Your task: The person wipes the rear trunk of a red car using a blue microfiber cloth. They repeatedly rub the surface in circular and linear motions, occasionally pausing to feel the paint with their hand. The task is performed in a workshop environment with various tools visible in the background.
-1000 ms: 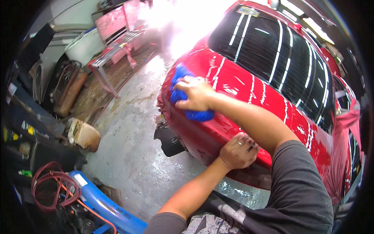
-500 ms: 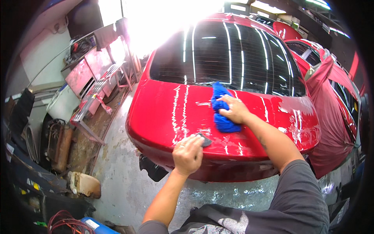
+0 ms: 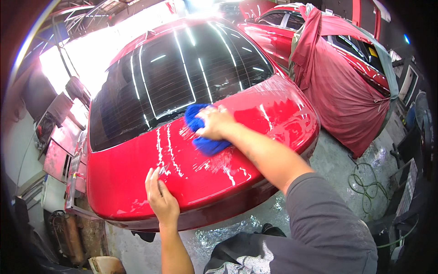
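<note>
My right hand (image 3: 216, 122) presses a fluffy blue microfiber cloth (image 3: 211, 145) onto the red car's trunk lid (image 3: 132, 171), just below the rear window (image 3: 169, 73). Its fingers bend over the bunched cloth, which is slightly blurred. My left hand (image 3: 163, 200) is at the lid's rear edge, left of the cloth. Its fingers are stretched out, with the thumb apart. No pad shows in it now; anything under the palm is hidden. Streaks and hazy patches mark the glossy paint around the cloth.
Another red car (image 3: 273, 32) stands at the right, partly draped with a faded red cloth cover (image 3: 333, 86). A green hose (image 3: 365, 185) lies coiled on the grey floor (image 3: 337, 150). Metal frames and pink panels (image 3: 61, 146) stand along the left side.
The view has swung right. The blue cloth stays under my right hand, still near the window's lower edge. The dark grey pad seen under my left fingers before is out of sight.
</note>
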Available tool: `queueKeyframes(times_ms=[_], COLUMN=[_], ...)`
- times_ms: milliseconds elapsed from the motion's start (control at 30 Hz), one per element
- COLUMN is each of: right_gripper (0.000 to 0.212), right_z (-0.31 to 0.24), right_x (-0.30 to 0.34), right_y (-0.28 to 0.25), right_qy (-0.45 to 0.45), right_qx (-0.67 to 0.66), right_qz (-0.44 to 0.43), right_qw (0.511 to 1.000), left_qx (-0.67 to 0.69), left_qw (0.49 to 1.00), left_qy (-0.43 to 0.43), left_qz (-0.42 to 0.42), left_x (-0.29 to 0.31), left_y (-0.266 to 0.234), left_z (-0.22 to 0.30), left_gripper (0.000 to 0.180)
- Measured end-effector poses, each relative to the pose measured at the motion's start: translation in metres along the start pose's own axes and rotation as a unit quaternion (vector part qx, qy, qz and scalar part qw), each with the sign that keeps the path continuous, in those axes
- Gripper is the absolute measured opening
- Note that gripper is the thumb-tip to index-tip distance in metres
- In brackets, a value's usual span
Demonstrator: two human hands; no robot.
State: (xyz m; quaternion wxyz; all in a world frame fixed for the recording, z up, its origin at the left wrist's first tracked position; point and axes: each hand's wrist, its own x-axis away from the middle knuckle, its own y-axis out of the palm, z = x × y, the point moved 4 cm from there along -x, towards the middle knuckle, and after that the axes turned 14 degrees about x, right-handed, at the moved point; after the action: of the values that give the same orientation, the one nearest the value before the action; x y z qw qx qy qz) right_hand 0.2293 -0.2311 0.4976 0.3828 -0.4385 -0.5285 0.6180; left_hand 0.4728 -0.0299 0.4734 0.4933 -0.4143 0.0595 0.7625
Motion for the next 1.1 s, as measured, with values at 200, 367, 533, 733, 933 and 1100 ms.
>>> queueKeyframes(times_ms=[200,367,533,733,933,1100], right_gripper=[0.084,0.081,0.077,0.065,0.076,0.075], right_z=[0.258,0.387,0.396,0.344,0.155,-0.055], right_x=[0.001,0.003,0.064,0.188,0.181,0.166], right_y=[0.020,0.031,0.039,0.041,0.005,0.001], right_qy=[0.153,0.192,0.147,0.059,-0.004,-0.047], right_qx=[-0.032,-0.013,-0.050,-0.049,-0.053,-0.059], right_qz=[0.020,0.031,0.080,0.139,0.131,0.131], right_qw=[0.988,0.981,0.985,0.987,0.990,0.988], left_qx=[-0.075,-0.063,-0.062,-0.077,-0.022,0.103], left_qw=[0.997,0.996,0.997,0.997,0.999,0.992], left_qy=[-0.013,-0.053,-0.036,-0.007,-0.021,-0.058], left_qz=[0.010,-0.016,0.018,-0.002,-0.013,0.033], left_x=[0.007,0.001,0.001,0.012,0.005,0.006], left_y=[0.015,0.023,0.008,0.027,0.013,0.015], left_z=[0.000,-0.005,-0.012,-0.001,-0.005,-0.019], left_gripper=[0.032,0.031,0.033,0.036,0.038,0.039])
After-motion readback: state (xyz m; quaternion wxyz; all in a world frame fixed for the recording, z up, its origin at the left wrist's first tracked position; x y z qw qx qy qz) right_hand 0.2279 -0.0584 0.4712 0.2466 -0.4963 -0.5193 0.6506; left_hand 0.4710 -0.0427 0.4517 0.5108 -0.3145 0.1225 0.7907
